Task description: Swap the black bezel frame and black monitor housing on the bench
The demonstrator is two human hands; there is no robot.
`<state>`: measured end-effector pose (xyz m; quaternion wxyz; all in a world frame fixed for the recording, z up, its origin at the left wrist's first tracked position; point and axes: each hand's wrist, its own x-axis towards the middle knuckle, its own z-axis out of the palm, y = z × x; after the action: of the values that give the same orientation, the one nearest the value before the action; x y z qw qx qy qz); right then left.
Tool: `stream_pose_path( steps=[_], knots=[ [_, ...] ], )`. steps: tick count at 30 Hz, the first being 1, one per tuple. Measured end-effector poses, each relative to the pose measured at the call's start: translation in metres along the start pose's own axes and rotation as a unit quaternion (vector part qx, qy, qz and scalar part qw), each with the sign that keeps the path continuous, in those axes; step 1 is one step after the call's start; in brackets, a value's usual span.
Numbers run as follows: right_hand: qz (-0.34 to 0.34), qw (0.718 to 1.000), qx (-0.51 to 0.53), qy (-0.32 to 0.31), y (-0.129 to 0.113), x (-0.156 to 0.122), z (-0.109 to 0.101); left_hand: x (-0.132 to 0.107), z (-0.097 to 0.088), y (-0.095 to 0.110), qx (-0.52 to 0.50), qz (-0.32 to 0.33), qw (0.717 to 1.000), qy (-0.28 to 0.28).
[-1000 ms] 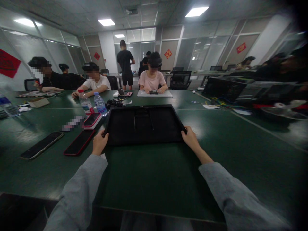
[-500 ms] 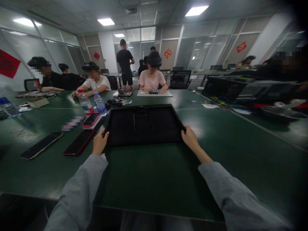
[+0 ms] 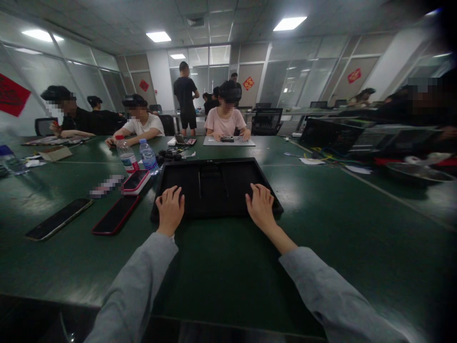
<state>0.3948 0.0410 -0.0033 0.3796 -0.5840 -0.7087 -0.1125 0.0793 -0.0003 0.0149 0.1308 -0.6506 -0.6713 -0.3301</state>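
A black rectangular tray or shallow case (image 3: 210,207) with a raised rim lies on the green table in front of me. Inside it, toward the far side, is a dark handle-like piece with two thin metal rods (image 3: 213,183). Over the near left corner is my left hand (image 3: 170,209), fingers spread and slightly curled. My right hand (image 3: 262,205) is over the near right part, its fingers likewise apart. Neither hand grips anything. Whether the fingertips touch the black surface I cannot tell.
Left of the tray lie a red-edged phone (image 3: 116,215), a pink-rimmed phone (image 3: 136,181) on a white box, and another dark phone (image 3: 59,219). Two plastic bottles (image 3: 148,157) stand behind them. Across the table sits a person in pink (image 3: 224,121). Cables and a metal bowl (image 3: 417,174) are at right.
Both hands have let go of the tray's left and right edges and moved inward over its near part. The fingers have opened. The tray now lies flatter on the table.
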Motion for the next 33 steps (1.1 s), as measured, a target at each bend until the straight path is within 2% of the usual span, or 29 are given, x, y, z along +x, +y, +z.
stream_pose_path(
  steps=[4,8,14,26,33],
  knots=[
    [-0.072,0.996,0.046,-0.019,-0.048,-0.005,0.013,0.003,0.016,0.037,-0.031,0.057,0.997,-0.029],
    [-0.119,0.990,0.055,-0.042,-0.072,-0.007,0.024,0.001,0.026,0.049,-0.043,0.110,0.992,-0.049],
    [-0.157,0.977,0.051,-0.131,-0.067,-0.006,0.034,-0.001,0.037,0.040,-0.051,0.122,0.987,-0.092],
    [-0.143,0.976,0.054,-0.156,-0.069,-0.004,0.028,0.001,0.036,0.041,-0.020,0.123,0.986,-0.108],
    [-0.148,0.977,0.037,-0.147,-0.069,-0.005,0.029,-0.002,0.031,0.046,0.040,0.069,0.990,-0.117]
  ],
)
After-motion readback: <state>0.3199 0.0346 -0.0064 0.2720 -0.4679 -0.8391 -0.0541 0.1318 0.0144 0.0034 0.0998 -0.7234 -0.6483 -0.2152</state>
